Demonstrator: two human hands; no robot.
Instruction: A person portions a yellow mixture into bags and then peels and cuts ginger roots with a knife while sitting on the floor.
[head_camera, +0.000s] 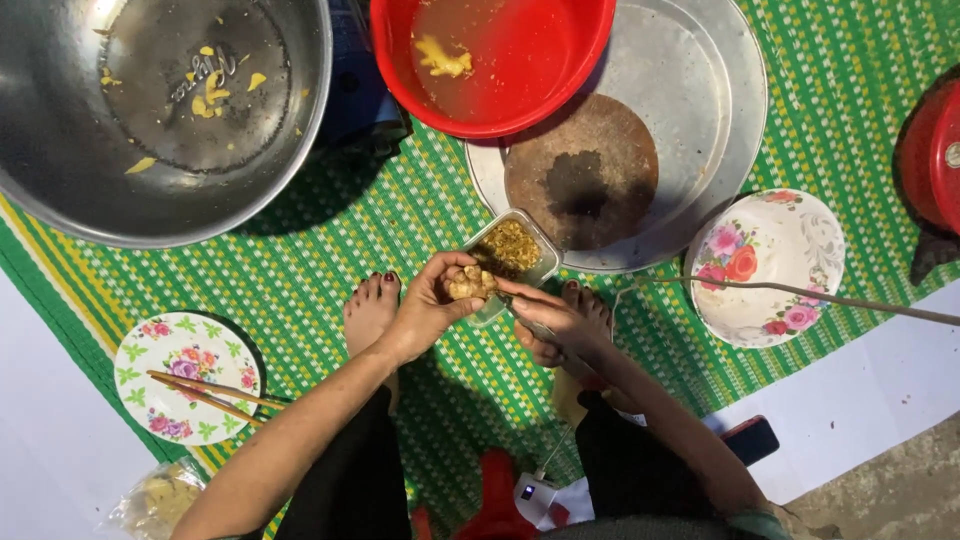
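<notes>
The left hand (430, 300) grips a knobbly piece of ginger (472, 284) over the middle of the green woven mat (330, 250), just above a small clear tub (512, 250) of yellowish peelings. The right hand (560, 318) is closed around a knife (540, 328) whose tip meets the ginger. Toward the mat's far edge sit a steel basin (60, 150) and a red bowl (500, 60); a round wooden board (580, 170) lies on a metal tray (700, 100). A floral bowl (770, 265) stands at the right, and a floral plate (185, 375) with chopsticks (205, 393) at the near left edge.

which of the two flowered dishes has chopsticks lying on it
The flat flowered plate at lower left, beside the left arm, carries the chopsticks. The deeper flowered bowl on the right has none on it.
</notes>
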